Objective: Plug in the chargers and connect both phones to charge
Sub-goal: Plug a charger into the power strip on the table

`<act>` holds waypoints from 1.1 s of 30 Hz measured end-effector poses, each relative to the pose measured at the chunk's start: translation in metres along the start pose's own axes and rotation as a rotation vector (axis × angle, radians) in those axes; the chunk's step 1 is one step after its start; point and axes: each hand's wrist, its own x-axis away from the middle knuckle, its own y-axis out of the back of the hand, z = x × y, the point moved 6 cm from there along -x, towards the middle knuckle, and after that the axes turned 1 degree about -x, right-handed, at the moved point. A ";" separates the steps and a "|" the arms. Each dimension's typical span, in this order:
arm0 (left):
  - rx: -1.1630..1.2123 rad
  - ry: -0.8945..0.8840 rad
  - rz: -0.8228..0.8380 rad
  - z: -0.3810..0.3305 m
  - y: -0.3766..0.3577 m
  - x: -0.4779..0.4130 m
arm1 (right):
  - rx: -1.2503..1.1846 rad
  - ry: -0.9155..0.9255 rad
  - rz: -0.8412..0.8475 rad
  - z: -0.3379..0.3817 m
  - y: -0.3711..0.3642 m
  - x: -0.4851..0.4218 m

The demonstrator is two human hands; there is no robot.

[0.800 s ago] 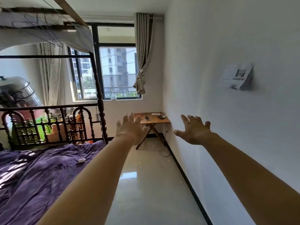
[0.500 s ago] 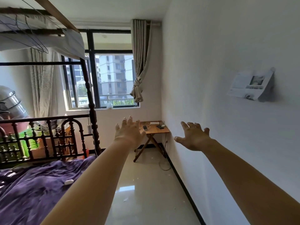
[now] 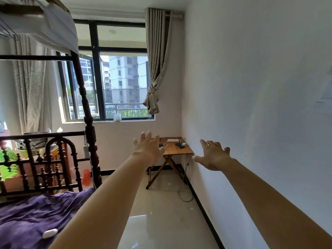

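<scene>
While stretched forward palms down, left hand (image 3: 147,150) and right hand (image 3: 213,157), fingers spread and empty, toward the wooden table (image 3: 181,150).

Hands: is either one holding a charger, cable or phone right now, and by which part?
Nothing is held. The left hand and right hand are both open with fingers spread, stretched out in the air, well short of the wooden table.

Single head-worn view, wide-angle, facing forward and slightly down along narrow room toward black-framed window (image 3: 115,69). Small folding wooden table (image 3: 179,150) far off in corner; white plaster wall (image 3: 251,87) close along right edge. No second view.
</scene>
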 end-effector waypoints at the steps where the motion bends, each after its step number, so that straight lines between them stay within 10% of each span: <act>1: 0.002 -0.004 0.005 0.007 -0.006 -0.021 | -0.006 -0.005 0.000 0.003 -0.004 -0.022; 33: 0.080 0.030 0.050 0.075 -0.247 -0.670 | -0.008 0.001 0.073 -0.035 -0.166 -0.678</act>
